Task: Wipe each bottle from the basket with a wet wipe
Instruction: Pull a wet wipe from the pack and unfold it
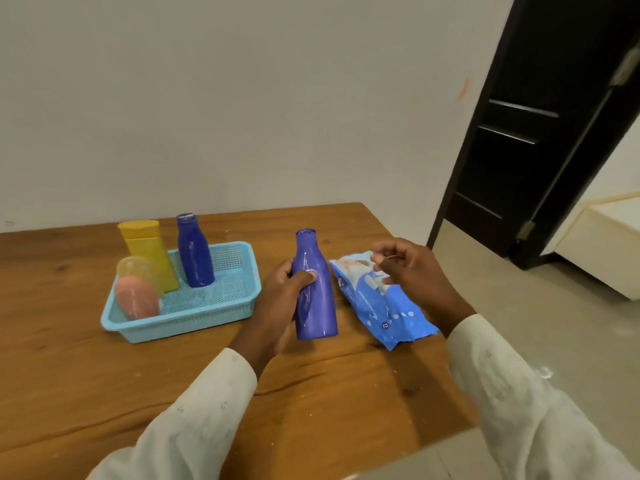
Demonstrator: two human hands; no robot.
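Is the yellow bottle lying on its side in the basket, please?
No, the yellow bottle stands upright in the basket.

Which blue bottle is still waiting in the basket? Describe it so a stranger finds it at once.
On the wooden table sits a light blue basket. At its back stands a dark blue bottle, upright beside the yellow bottle. Unlike the paler blue bottle gripped by the left hand, nobody touches it.

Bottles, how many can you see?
4. A tall blue plastic bottle is gripped in the left hand. In the light blue plastic basket stand a dark blue bottle, a yellow bottle and a pink bottle with a clear cap. None seem hidden.
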